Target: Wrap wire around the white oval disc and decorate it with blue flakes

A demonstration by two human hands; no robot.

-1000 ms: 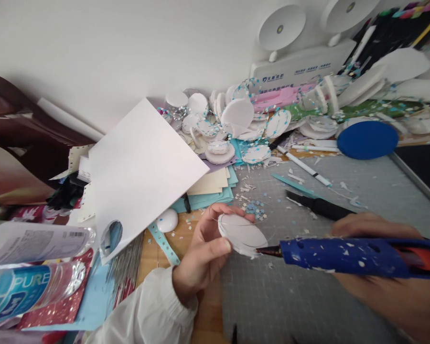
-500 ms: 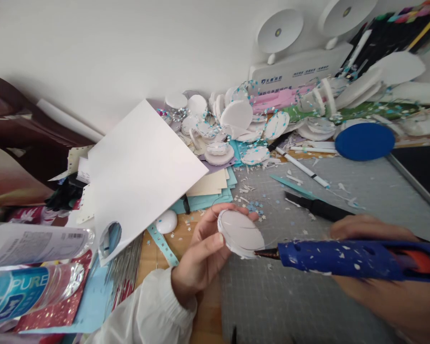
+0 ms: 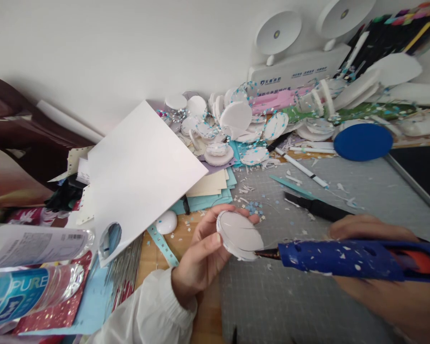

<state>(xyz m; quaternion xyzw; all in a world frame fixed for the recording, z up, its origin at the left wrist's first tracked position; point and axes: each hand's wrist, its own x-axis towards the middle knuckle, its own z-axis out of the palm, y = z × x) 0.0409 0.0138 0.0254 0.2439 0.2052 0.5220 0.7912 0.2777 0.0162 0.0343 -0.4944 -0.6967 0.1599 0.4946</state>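
Observation:
Between the thumb and fingers of my left hand is a white foam disc, tilted, with a thin thread or wire looping over its face. My right hand is wrapped round a blue hot glue gun that is spotted with white bits. Its dark nozzle meets the disc's lower right edge. Part of my right hand is hidden behind the gun. Tiny pale blue stars lie just beyond the disc. A black-handled craft knife rests on the grey cutting mat, close to my right hand.
White foam discs, some trimmed with blue star wire, pile up along the wall. A white board with a round hole leans at left, above a plastic bottle. Farther right are a blue disc and a dark tablet-like slab.
Hardly anything differs. The disc has shifted very slightly left, and the glue gun's nozzle stays at its edge.

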